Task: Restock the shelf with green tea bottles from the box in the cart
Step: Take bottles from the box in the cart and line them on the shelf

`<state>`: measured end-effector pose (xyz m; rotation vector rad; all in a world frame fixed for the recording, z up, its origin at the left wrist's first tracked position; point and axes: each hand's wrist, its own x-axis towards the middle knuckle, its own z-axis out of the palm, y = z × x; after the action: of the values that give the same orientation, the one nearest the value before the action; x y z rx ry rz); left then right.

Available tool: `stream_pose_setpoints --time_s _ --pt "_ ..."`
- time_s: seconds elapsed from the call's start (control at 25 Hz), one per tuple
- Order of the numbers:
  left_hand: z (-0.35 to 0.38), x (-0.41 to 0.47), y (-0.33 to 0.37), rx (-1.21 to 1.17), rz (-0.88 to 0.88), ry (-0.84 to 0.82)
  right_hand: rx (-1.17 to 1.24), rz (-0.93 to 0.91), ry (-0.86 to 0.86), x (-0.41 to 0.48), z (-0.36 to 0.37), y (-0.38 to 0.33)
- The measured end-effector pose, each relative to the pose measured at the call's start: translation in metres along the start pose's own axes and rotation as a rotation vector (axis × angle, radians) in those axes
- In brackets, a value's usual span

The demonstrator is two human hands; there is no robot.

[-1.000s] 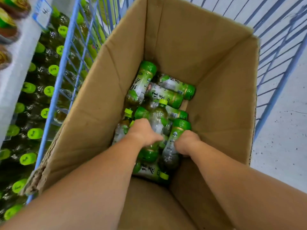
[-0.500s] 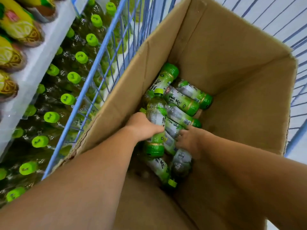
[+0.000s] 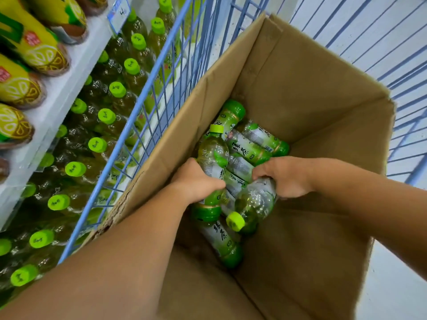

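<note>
Both hands deep in tall brown cardboard box point(image 3: 312, 93) inside blue wire cart point(image 3: 147, 93).

Left hand point(image 3: 198, 181) fingers wrapped round clear green-capped tea bottle point(image 3: 213, 155), cap away.

Right hand point(image 3: 286, 176) clenched on second green-labelled bottle point(image 3: 254, 202), cap toward wearer; one per hand, likely halving trips.

Remaining loose bottles point(image 3: 254, 144) lie jumbled on box floor.

Shelf rows point(image 3: 106, 116) just left, within reach.

Bottle labels point(image 3: 241, 147) read "绿茶"; the shelf tag point(image 3: 118, 13) is illegible.
</note>
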<state>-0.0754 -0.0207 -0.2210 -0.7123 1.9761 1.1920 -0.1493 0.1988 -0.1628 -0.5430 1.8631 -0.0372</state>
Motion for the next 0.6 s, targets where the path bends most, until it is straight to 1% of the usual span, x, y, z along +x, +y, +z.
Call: stream_pose_setpoints --time_s 0.04,0.08,0.16,0.24,0.32,0.4,0.52,0.6 --pt "-0.001 -0.003 0.002 -0.054 -0.011 -0.004 0.214 0.035 -0.039 -0.012 -0.011 0.0" --pt "-0.001 -0.007 0.004 -0.121 -0.028 -0.014 0.428 0.029 -0.073 -0.024 -0.019 0.001" --pt "-0.001 -0.019 0.009 -0.299 -0.09 -0.077 0.795 -0.059 -0.065 -0.047 -0.023 0.002" --pt "0.001 -0.03 0.012 -0.523 -0.175 -0.195 1.16 -0.16 -0.044 -0.063 -0.015 0.001" --pt "0.003 -0.036 0.013 -0.637 -0.182 -0.234 1.449 -0.28 -0.007 -0.068 0.0 -0.003" --pt "0.004 -0.043 0.017 -0.63 -0.124 -0.204 1.627 -0.341 0.101 -0.064 0.021 -0.014" --pt "0.001 -0.057 0.024 -0.547 0.012 -0.198 1.771 -0.243 0.39 -0.049 0.045 -0.035" --pt "-0.002 -0.065 0.027 -0.449 0.083 -0.196 1.778 -0.164 0.542 -0.044 0.054 -0.048"
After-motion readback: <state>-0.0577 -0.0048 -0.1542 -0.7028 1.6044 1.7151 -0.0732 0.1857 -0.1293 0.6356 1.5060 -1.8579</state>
